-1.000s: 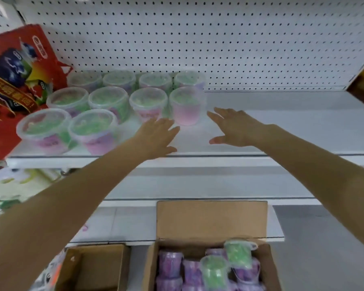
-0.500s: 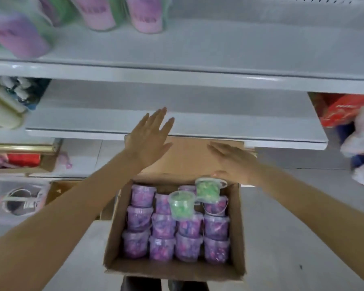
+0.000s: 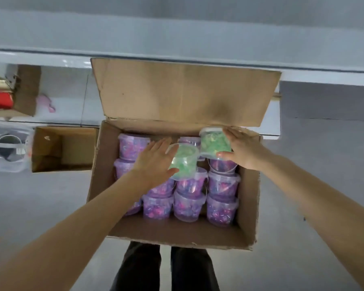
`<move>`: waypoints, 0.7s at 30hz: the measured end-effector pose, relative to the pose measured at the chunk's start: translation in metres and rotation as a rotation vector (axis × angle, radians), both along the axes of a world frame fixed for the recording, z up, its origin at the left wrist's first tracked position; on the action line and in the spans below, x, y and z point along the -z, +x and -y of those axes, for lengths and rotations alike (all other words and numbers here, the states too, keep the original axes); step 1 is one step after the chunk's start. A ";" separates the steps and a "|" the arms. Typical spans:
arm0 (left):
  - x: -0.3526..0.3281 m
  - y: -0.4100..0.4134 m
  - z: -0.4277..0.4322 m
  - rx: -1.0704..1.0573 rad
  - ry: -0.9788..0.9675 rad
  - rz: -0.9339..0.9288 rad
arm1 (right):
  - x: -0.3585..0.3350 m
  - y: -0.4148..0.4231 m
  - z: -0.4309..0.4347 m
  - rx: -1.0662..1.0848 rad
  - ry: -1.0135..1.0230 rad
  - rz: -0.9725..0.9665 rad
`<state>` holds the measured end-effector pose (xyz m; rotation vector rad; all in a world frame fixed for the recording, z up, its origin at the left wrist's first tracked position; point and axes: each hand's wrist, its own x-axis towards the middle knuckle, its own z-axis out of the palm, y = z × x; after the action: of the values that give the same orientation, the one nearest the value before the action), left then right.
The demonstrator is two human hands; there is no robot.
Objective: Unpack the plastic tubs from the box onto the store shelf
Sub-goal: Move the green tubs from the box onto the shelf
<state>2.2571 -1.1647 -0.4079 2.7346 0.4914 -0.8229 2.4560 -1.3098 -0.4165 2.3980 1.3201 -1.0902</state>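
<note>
An open cardboard box (image 3: 101, 185) stands on the floor in front of me, packed with several clear plastic tubs of purple filling (image 3: 189, 206). Two green-filled tubs lie on top of them. My left hand (image 3: 153, 162) wraps the left green tub (image 3: 185, 162), thumb under it and fingers over its lid. My right hand (image 3: 243, 151) grips the right green tub (image 3: 213, 142) at the box's far right corner. The store shelf (image 3: 177, 57) shows only as a white edge along the top.
The box's rear flap (image 3: 183, 91) stands up against the lower shelf. A smaller open cardboard box (image 3: 61, 148) and a clear plastic container (image 3: 6, 148) sit to the left on the grey floor. My legs (image 3: 166, 269) are just behind the box.
The view has swung down from the shelf to the box. Both hands came down from the shelf, reached into the box and took hold of the two green tubs.
</note>
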 end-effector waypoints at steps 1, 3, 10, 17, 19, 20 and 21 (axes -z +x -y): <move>0.009 -0.003 0.003 -0.011 -0.010 -0.004 | 0.008 0.001 0.001 0.020 0.034 -0.001; 0.021 -0.007 0.006 -0.041 -0.043 -0.001 | 0.017 0.001 0.003 0.051 0.095 0.020; 0.042 -0.012 0.007 -0.094 -0.146 0.018 | 0.027 -0.005 0.000 0.024 0.179 0.197; 0.049 -0.008 0.004 -0.137 -0.187 0.044 | 0.029 -0.007 -0.002 0.034 0.184 0.188; 0.051 -0.005 0.006 -0.165 -0.200 0.045 | 0.028 -0.006 -0.004 0.056 0.172 0.163; 0.052 -0.004 0.008 -0.180 -0.204 0.048 | 0.027 -0.006 -0.005 0.074 0.173 0.151; 0.054 -0.003 0.009 -0.198 -0.209 0.055 | 0.026 -0.006 -0.005 0.097 0.182 0.143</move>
<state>2.2541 -1.1736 -0.4616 2.4639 0.6163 -0.7046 2.4500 -1.3049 -0.4429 2.6404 1.3189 -0.8351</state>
